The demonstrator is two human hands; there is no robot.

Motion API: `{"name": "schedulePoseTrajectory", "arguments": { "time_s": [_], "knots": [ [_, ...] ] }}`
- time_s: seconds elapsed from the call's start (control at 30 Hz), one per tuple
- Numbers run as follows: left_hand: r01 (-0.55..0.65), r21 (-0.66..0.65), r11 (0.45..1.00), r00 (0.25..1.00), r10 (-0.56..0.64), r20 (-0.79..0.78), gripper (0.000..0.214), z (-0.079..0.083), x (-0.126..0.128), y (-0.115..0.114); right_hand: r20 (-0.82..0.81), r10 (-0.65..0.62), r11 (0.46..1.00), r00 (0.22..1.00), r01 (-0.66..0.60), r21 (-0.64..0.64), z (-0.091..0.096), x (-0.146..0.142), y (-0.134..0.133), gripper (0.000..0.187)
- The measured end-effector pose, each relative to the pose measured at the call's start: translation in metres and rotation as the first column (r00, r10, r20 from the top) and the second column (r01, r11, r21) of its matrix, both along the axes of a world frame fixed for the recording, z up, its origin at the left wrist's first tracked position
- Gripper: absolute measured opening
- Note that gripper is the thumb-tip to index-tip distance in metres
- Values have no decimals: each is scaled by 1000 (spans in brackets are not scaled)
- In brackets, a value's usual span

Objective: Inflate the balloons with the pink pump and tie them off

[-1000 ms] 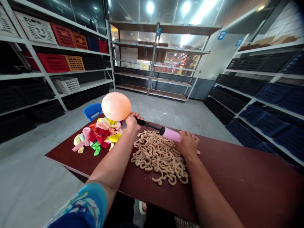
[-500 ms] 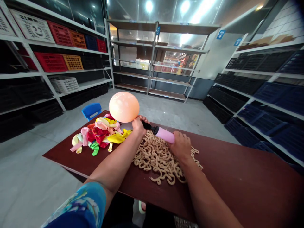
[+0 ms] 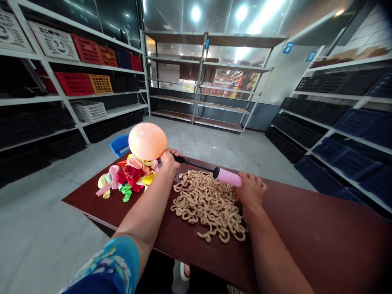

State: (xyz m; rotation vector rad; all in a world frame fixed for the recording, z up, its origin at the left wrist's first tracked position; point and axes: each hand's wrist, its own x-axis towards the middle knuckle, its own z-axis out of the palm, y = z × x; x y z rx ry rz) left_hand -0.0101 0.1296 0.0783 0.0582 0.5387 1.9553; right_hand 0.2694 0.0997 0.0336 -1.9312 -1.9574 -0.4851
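Observation:
My left hand [image 3: 169, 159] is closed around the neck of a peach balloon [image 3: 147, 141] where it meets the black nozzle of a hand pump. The balloon is inflated and rises above a heap of limp coloured balloons [image 3: 126, 181]. My right hand [image 3: 250, 189] grips the pink pump handle [image 3: 228, 177], pulled out so the thin black rod [image 3: 199, 166] shows. Beneath both hands lies a pile of beige curly clips [image 3: 208, 205] on the dark brown table [image 3: 306, 237].
A blue chair [image 3: 120, 144] stands behind the table's far left corner. Shelving with red, orange, white and black crates [image 3: 75, 83] lines the left wall, dark crates fill the right shelves [image 3: 352, 122], and bare racks [image 3: 202, 77] stand at the back across a grey floor.
The pump handle has been drawn back out to the right after being pushed in half a second ago. The balloon has shifted left and looks a little larger.

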Motion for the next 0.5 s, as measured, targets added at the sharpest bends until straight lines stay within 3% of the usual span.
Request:
{"name": "schedulePoseTrajectory", "arguments": {
  "time_s": [0.13, 0.37, 0.5],
  "knots": [
    [-14, -20, 1000, 1000, 14, -27, 16, -2, 5, 2, 36, 30, 996, 999, -27, -85, 1, -8, -2, 26],
    [80, -13, 997, 995, -81, -55, 17, -8, 46, 0, 77, 185, 983, 980, -184, -16, 0, -34, -12, 27],
    [102, -4, 995, 993, -102, -57, 17, -7, 52, -2, 66, 251, 968, 966, -251, -9, -2, -34, -12, 32]
  ]
}}
